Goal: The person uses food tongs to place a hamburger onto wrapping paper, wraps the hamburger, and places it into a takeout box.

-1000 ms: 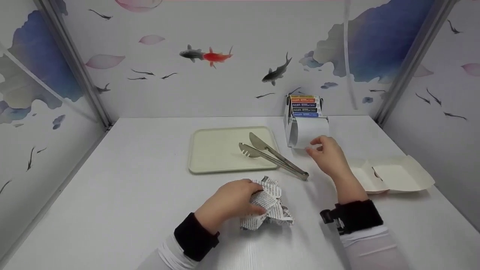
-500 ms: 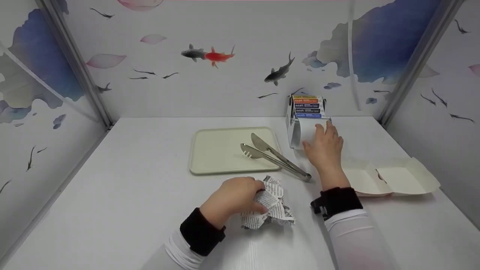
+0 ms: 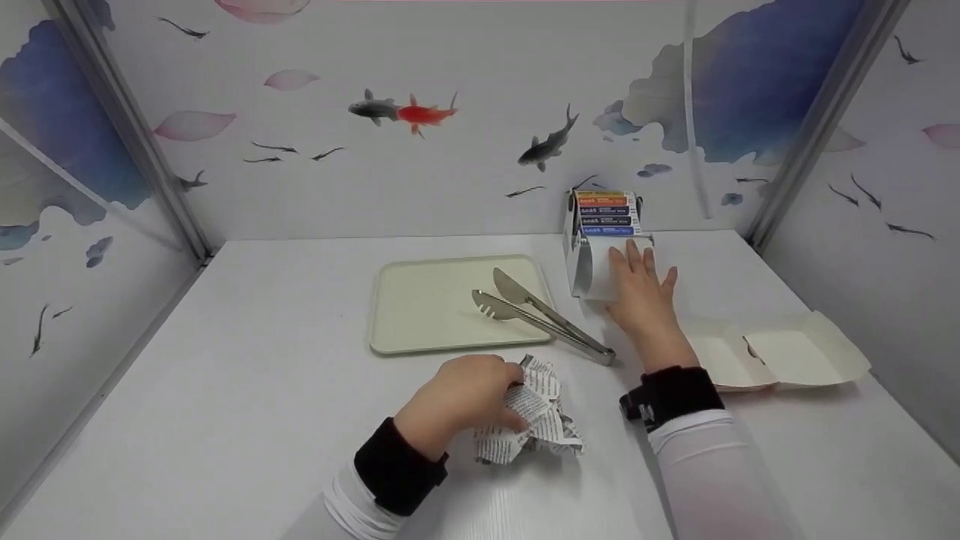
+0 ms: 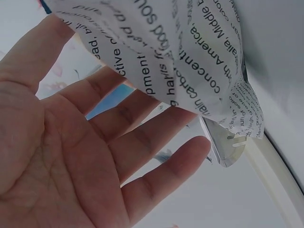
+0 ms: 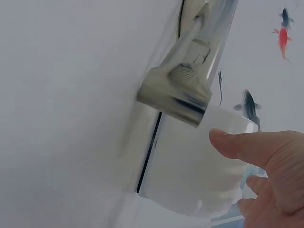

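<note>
My left hand [image 3: 459, 394] pinches crumpled paper [image 3: 541, 405], likely steadying it; my right hand [image 3: 646, 304] spreads empty fingers [image 3: 634, 257] at the far box [image 3: 597, 264].

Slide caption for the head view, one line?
Left hand on crumpled printed paper, right hand spread at a white holder of coloured boxes, metal tongs partly on the pale tray.
</note>
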